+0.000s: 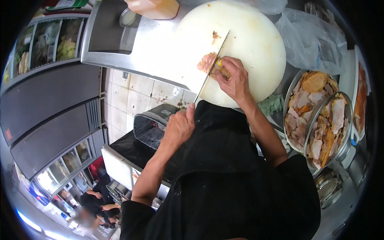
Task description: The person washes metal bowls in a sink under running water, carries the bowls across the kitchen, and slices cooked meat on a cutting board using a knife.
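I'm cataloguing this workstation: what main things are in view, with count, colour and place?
Round cutting board: one, white, top centre
Long metal knife: one, silver, across the board
Cut meat: count unclear, pinkish brown, on the board
Round metal bowls of meat: two, silver, right, overlapping
Crumpled plastic bag: at least one, clear, right of board
Crumpled thin sheet: one, pale green, board's lower right
Boxy plastic container: one, amber, beside the board's top
Lined bin: one, black, below left of the board
Large cabinets: count unclear, grey, left
Other person: at least one, dark clothing, lower left
Left hand: one, bare, holding the knife
Right hand: one, bare, on the meat
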`<control>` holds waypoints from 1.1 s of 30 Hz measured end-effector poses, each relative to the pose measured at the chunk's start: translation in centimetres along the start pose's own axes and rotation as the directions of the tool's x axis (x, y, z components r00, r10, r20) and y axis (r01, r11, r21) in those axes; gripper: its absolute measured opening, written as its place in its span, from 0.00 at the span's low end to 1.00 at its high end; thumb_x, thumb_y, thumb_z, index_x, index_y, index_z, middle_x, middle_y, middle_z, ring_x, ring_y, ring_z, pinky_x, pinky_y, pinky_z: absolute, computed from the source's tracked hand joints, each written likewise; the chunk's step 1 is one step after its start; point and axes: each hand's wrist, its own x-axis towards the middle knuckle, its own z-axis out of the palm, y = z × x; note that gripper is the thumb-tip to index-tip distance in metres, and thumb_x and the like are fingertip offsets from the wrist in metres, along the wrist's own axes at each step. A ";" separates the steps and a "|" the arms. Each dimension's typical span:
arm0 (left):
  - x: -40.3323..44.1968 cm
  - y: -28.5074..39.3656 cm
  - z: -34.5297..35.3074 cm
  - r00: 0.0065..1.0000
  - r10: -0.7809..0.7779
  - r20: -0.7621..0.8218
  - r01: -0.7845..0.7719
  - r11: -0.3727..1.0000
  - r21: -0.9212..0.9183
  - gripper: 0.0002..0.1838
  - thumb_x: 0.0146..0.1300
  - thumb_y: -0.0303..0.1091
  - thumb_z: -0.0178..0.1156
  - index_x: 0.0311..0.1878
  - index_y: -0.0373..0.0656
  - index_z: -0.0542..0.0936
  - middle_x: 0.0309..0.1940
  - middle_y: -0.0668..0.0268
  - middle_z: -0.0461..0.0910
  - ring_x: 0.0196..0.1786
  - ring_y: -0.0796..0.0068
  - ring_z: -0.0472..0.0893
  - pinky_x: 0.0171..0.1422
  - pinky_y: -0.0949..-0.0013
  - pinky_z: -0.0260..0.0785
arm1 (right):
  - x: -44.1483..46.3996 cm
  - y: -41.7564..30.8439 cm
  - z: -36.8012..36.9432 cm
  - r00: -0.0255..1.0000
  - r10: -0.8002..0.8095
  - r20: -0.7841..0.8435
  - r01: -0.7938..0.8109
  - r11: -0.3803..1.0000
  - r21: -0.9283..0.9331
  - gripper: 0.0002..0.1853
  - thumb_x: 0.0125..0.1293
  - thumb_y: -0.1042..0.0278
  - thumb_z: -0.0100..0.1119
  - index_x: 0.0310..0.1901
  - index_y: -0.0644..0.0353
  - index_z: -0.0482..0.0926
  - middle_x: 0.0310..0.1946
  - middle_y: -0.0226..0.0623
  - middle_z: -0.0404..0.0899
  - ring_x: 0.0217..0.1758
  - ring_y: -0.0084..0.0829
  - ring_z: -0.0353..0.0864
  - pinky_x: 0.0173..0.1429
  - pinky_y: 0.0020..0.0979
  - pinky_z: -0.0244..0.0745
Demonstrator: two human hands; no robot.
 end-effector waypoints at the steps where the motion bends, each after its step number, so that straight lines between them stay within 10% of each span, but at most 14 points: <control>1: -0.3 0.3 -0.6 1.000 -0.029 -0.007 0.029 0.999 -0.016 0.35 0.77 0.55 0.41 0.31 0.29 0.79 0.34 0.30 0.78 0.44 0.27 0.77 0.50 0.38 0.68 | -0.1 0.0 -0.2 1.000 0.008 0.002 -0.008 1.000 0.008 0.14 0.52 0.74 0.66 0.42 0.67 0.81 0.47 0.49 0.81 0.52 0.49 0.79 0.56 0.42 0.77; 33: -4.3 -0.9 -4.5 0.989 -0.143 -0.034 0.141 0.988 -0.057 0.34 0.77 0.55 0.42 0.34 0.29 0.80 0.32 0.31 0.78 0.44 0.27 0.77 0.52 0.37 0.68 | 1.6 -0.5 1.7 0.999 0.036 -0.027 -0.036 0.999 -0.004 0.13 0.49 0.72 0.71 0.38 0.66 0.85 0.43 0.42 0.84 0.52 0.44 0.79 0.56 0.39 0.77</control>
